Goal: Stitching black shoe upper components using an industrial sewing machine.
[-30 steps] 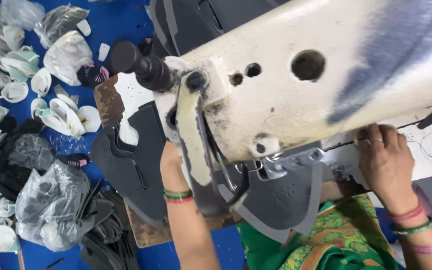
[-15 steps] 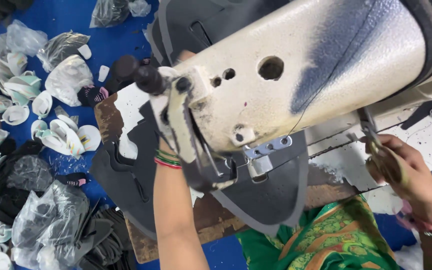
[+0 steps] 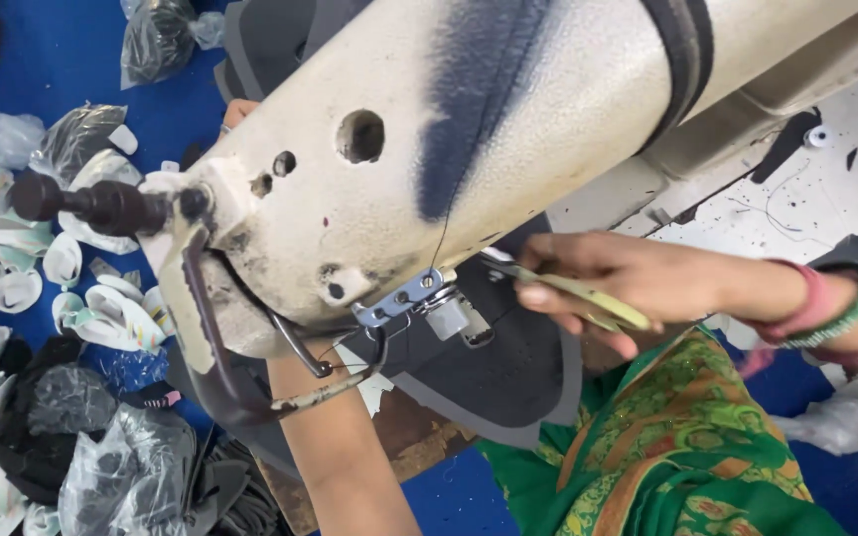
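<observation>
A big cream sewing machine head fills the middle of the view. Under its presser foot lies a dark grey fabric piece on a worn wooden board. My right hand is closed on yellow-green thread snips. Their tip points left toward the needle area, just above the fabric. My left forearm runs up beneath the machine head. That hand is hidden behind the head, apart from a bit of finger at the far side, so what it touches cannot be seen.
Many white and grey cut pieces and clear plastic bags lie on the blue surface at left. A white table top with a small bobbin lies at right. Green patterned clothing is below.
My right hand has come left from the table edge to the needle area and now holds the snips. The view has closed in on the machine head; my left hand has slid further under it.
</observation>
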